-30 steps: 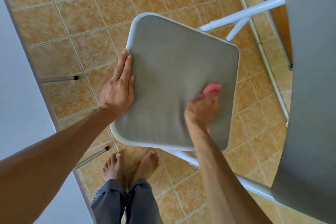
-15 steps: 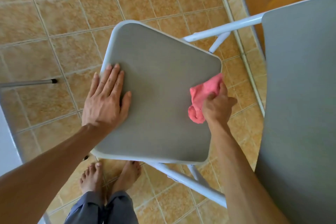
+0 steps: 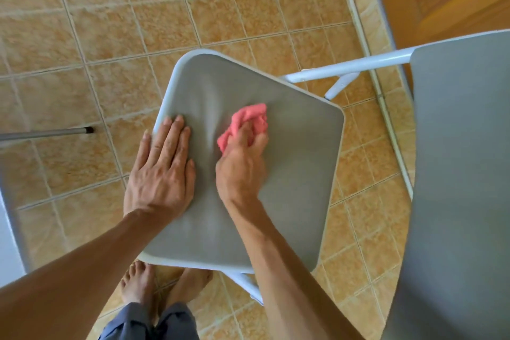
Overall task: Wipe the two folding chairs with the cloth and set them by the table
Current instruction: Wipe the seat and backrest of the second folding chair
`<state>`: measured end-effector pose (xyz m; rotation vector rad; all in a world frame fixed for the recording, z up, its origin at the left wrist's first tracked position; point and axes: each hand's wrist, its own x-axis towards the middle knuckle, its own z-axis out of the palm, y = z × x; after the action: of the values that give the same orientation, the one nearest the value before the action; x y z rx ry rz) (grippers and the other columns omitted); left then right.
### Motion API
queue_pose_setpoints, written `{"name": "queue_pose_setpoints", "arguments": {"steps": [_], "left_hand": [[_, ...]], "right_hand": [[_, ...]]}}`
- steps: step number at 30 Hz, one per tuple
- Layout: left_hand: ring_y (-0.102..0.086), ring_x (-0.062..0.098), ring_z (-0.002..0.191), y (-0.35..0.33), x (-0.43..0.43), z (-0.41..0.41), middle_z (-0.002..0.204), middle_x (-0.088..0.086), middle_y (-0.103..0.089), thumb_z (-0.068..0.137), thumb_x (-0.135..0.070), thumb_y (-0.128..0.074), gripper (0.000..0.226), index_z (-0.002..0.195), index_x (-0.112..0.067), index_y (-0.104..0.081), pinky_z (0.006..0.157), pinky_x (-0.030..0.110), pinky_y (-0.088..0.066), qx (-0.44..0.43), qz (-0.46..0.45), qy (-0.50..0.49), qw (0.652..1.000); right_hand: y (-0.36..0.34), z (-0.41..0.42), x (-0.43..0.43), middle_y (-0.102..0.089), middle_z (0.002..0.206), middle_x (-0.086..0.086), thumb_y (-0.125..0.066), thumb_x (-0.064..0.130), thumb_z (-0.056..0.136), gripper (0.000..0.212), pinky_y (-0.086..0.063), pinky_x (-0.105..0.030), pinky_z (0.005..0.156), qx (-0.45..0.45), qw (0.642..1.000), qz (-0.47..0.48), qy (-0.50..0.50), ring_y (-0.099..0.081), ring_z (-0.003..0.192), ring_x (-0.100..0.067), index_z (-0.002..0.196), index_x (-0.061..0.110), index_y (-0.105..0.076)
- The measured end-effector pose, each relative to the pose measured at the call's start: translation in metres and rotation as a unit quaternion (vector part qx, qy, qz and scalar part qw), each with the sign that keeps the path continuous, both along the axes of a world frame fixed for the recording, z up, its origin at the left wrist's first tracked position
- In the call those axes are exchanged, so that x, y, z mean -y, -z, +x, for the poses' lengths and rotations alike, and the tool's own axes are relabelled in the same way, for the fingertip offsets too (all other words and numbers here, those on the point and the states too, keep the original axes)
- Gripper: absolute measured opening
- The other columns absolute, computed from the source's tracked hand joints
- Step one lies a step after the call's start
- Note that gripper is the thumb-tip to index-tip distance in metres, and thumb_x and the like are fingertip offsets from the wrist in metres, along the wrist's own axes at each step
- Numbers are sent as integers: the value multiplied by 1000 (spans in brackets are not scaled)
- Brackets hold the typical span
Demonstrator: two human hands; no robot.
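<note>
Over tan floor tiles [image 3: 82,22], cloth [image 3: 248,119] touches chair seat [image 3: 298,174].

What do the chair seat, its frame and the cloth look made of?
The seat: grey, matte, likely plastic or vinyl; smooth, with a pale raised rim. The frame: white painted metal tube, judging by its round glossy bars. The cloth: pink soft fabric, perhaps microfibre; it bunches in folds in the right hand.
</note>
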<state>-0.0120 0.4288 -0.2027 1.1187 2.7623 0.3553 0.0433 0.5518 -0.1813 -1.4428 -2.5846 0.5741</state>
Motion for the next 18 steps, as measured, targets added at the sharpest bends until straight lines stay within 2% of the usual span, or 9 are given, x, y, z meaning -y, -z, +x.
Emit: {"name": "queue_pose_setpoints", "arguments": {"steps": [2,3,5,6,8,11,13,15,18], "left_hand": [[-11,23,154,-1,0,-1,165,9,-18,100,-30,-32,61,154,-3,-29,125,47,-10,2,-6,4,1000],[-10,23,154,-1,0,-2,165,9,-18,100,-30,-32,61,154,-4,-29,125,47,-10,4,-5,3,1000],[-10,22,154,-1,-1,-2,166,8,-17,100,-31,-32,61,154,-4,-29,125,47,-11,8,-4,1,1000],[-10,22,154,-1,-1,-1,166,8,-17,100,-31,-32,61,154,-4,-29,125,48,-11,9,-2,0,1000],[-11,23,154,0,-1,-2,166,8,-18,100,-31,-33,61,154,-4,-30,124,49,-13,9,6,-1,1000],[-12,23,154,1,-1,-2,165,8,-19,99,-30,-34,61,154,-3,-30,124,50,-15,17,17,0,1000],[-13,23,154,2,-1,-2,165,8,-19,99,-29,-35,60,154,-3,-31,124,50,-15,18,20,1,1000],[-13,23,154,0,0,-3,165,8,-18,100,-29,-36,60,153,-3,-31,123,50,-16,20,12,3,1000],[-14,23,154,-2,-3,-3,165,8,-19,99,-29,-37,60,153,-4,-32,123,50,-16,16,13,6,1000]], "right_hand": [[1,2,-4,-51,135,-15,-64,15,89,58,-58,-42,74,18,988,19,-150,-66,102,-36,145,12,-51],[2,8,-19,-59,120,-13,-66,21,89,50,-56,-43,70,20,987,56,-150,-66,92,-36,138,14,-58],[0,27,-71,-66,94,-7,-58,49,95,34,-52,-44,70,-14,998,62,-12,-64,82,-34,110,19,-65],[-1,38,-101,-66,95,-5,-51,55,98,36,-50,-40,72,-11,996,62,70,-64,86,-32,105,21,-62],[-8,58,-151,-56,122,-10,-53,33,99,30,-42,-34,80,33,981,-9,193,-58,106,-32,127,22,-56],[-13,53,-173,-43,138,-19,-50,12,96,55,-49,-44,93,64,955,-51,285,-55,118,-38,148,19,-37],[-16,24,-149,-33,148,-30,-41,4,102,55,-42,-43,95,30,966,-88,241,-46,127,-43,155,4,-25],[-19,-12,-113,-18,157,-31,-37,0,101,57,-34,-43,101,-3,984,-97,152,-34,136,-46,154,-9,-18],[-14,-51,-68,-24,162,-17,-45,7,97,63,-38,-36,106,-23,999,-28,-34,-36,140,-32,158,5,-28]]}}
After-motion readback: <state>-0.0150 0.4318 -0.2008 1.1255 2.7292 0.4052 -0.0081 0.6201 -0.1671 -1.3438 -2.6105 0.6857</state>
